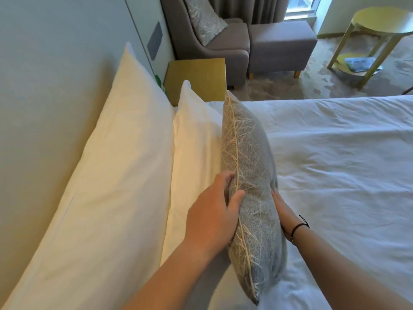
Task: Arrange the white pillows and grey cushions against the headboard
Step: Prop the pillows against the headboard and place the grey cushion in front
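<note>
The grey cushion (pixel 250 175) stands on edge, long axis parallel to the headboard (pixel 44 86), against the front white pillow (pixel 194 153); left hand (pixel 214 211) grips its piped edge, right hand (pixel 282 211) presses flat on its face.

No text, label, brand or number is legible anywhere.

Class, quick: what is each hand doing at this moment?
Left hand: grips the upper edge of the grey cushion, thumb over the piped seam.
Right hand: lies flat against the cushion's far face, fingers straight.
</note>
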A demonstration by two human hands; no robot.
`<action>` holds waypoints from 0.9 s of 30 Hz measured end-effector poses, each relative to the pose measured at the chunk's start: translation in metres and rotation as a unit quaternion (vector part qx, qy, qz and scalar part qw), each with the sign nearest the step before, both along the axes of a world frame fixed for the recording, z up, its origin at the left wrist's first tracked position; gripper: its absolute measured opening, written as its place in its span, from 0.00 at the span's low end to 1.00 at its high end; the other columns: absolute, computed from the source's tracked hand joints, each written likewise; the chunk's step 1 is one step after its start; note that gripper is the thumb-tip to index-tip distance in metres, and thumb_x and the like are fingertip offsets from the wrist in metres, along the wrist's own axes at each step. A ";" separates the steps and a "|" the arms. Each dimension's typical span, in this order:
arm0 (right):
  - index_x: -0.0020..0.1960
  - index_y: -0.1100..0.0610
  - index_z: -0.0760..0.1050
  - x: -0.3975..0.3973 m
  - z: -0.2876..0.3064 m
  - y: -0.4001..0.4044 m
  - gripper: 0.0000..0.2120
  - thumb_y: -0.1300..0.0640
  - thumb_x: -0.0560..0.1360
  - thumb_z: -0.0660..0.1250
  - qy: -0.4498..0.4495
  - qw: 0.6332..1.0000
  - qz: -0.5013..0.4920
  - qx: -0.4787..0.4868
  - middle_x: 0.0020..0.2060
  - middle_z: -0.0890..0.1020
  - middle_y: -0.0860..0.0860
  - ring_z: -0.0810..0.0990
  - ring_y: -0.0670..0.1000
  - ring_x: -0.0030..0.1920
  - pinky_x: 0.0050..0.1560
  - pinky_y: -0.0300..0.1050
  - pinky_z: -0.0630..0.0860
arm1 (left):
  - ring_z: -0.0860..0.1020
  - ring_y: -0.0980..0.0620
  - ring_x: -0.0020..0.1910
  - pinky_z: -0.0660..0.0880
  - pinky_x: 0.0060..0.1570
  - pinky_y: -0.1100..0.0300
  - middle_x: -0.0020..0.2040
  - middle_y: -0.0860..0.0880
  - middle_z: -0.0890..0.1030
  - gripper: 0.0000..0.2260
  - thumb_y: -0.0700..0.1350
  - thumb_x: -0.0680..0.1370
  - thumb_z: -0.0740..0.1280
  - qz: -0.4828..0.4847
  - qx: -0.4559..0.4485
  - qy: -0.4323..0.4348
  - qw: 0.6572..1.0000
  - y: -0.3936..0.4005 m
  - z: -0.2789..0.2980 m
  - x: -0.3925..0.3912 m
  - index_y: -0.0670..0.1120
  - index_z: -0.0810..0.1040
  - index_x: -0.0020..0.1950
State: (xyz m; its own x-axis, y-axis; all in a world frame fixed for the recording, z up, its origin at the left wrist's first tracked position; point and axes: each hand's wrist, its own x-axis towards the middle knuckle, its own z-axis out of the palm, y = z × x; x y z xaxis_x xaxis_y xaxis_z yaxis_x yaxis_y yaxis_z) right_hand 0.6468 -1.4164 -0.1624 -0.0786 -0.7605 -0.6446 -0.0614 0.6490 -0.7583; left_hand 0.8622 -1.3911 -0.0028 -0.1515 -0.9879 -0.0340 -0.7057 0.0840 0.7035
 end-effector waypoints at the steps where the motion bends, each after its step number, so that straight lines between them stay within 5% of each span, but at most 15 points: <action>1: 0.75 0.34 0.58 -0.002 0.003 0.003 0.42 0.19 0.65 0.57 -0.002 1.000 -0.018 0.013 0.74 0.67 0.45 0.70 0.54 0.70 0.69 0.63 0.67 | 0.76 0.58 0.44 0.73 0.41 0.57 0.44 0.60 0.76 0.17 0.65 0.79 0.56 0.009 -0.001 -0.017 1.000 0.009 0.000 0.006 0.66 0.62 0.67; 5: 0.68 0.39 0.73 -0.004 0.030 0.017 0.32 0.25 0.69 0.61 0.018 0.996 -0.080 0.043 0.66 0.76 0.44 0.75 0.51 0.63 0.65 0.60 0.71 | 0.69 0.56 0.65 0.68 0.64 0.56 0.65 0.58 0.72 0.20 0.61 0.79 0.58 0.066 0.030 -0.076 0.994 0.064 -0.009 0.049 0.58 0.65 0.70; 11: 0.74 0.51 0.67 0.000 0.112 0.023 0.27 0.40 0.78 0.62 0.083 0.992 -0.064 -0.069 0.71 0.71 0.49 0.70 0.52 0.69 0.69 0.57 0.68 | 0.72 0.52 0.66 0.67 0.66 0.56 0.64 0.52 0.75 0.16 0.47 0.81 0.63 0.193 0.155 0.021 0.969 0.152 -0.031 0.096 0.47 0.71 0.69; 15: 0.71 0.52 0.71 0.025 0.182 0.013 0.22 0.47 0.79 0.63 0.224 0.947 0.017 -0.231 0.65 0.77 0.49 0.75 0.49 0.63 0.63 0.49 0.72 | 0.74 0.54 0.59 0.69 0.57 0.58 0.59 0.55 0.77 0.12 0.45 0.83 0.59 0.255 0.181 0.077 0.947 0.190 -0.043 0.102 0.49 0.74 0.65; 20: 0.61 0.44 0.77 0.103 0.233 0.014 0.12 0.49 0.80 0.60 0.329 0.800 0.332 -0.377 0.55 0.80 0.40 0.76 0.39 0.50 0.46 0.31 0.69 | 0.75 0.53 0.45 0.69 0.42 0.57 0.46 0.51 0.78 0.09 0.45 0.83 0.58 0.324 0.207 0.183 0.905 0.223 -0.058 0.102 0.51 0.75 0.46; 24: 0.62 0.47 0.78 0.174 0.217 0.031 0.14 0.54 0.82 0.57 0.364 0.603 0.621 -0.345 0.59 0.81 0.47 0.77 0.50 0.58 0.56 0.46 0.74 | 0.76 0.53 0.40 0.70 0.37 0.59 0.43 0.49 0.81 0.06 0.45 0.80 0.66 0.355 0.258 0.275 0.855 0.230 -0.059 0.107 0.49 0.79 0.44; 27: 0.64 0.48 0.76 0.210 0.192 0.045 0.16 0.57 0.82 0.56 0.410 0.491 0.694 -0.330 0.62 0.80 0.50 0.76 0.53 0.59 0.57 0.50 0.75 | 0.78 0.59 0.38 0.71 0.38 0.63 0.40 0.52 0.82 0.04 0.40 0.74 0.71 0.336 0.225 0.258 0.878 0.229 -0.053 0.109 0.48 0.81 0.40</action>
